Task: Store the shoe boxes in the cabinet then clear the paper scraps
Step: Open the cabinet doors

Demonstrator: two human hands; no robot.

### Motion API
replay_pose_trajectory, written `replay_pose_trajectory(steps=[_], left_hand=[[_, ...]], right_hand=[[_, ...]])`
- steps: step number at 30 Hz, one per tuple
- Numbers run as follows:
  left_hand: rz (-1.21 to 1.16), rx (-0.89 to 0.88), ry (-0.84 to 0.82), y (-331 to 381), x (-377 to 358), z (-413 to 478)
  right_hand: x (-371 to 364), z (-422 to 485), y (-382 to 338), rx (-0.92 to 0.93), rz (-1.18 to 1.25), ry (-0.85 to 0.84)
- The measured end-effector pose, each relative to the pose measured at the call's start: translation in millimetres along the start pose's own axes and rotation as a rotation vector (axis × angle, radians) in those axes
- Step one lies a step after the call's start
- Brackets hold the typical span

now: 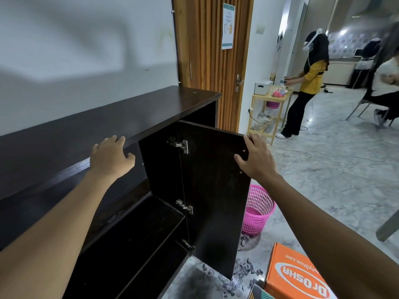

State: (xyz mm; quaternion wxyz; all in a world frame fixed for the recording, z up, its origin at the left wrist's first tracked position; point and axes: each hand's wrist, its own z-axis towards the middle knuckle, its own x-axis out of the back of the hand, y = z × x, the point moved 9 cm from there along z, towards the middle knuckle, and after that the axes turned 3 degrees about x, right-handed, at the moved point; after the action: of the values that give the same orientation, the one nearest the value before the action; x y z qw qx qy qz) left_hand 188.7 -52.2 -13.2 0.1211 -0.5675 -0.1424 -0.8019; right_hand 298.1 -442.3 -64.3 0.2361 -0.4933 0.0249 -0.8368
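Observation:
A dark wooden cabinet [112,117] stands against the white wall. Its right door [213,190] is swung open, showing dark, bare shelves [138,231]. My left hand [110,157] grips the top edge of the left door, which is tilted outward. My right hand [255,157] rests on the top outer corner of the open right door, fingers spread. An orange shoe box [295,275] lies on the floor at the lower right, with the corner of a dark box [258,293] beside it. Grey paper scraps [241,272] are scattered on the floor near the door's foot.
A pink mesh basket [258,210] stands on the marble floor just behind the open door. A wooden room door [213,61] is behind the cabinet. Farther right are a small wooden table [269,104], a standing person [306,83], a seated person and cables on the floor.

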Motion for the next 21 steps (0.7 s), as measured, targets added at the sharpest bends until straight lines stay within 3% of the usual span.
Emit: replay_pose_trajectory(steps=[4,7,13,21], left_hand=[[-0.186,-0.019,0.03,38.2,14.4,-31.2],[-0.327,-0.093,-0.071,85.5,2.8,-64.6],[-0.42,-0.301,-0.248,180.7,-50.4,-143.3],[-0.596,-0.305,-0.532,250.6,-137.7,-267.8]], right_hand=[[33.1,-35.3,-6.0,0.004,0.188,0.108],[42.0,-79.8,-3.5,-0.035,0.329,0.04],[38.8,-184.1,35.9,-0.146,0.345,-0.079],[40.2,-312.0,113.2,-0.359,0.382,-0.145]])
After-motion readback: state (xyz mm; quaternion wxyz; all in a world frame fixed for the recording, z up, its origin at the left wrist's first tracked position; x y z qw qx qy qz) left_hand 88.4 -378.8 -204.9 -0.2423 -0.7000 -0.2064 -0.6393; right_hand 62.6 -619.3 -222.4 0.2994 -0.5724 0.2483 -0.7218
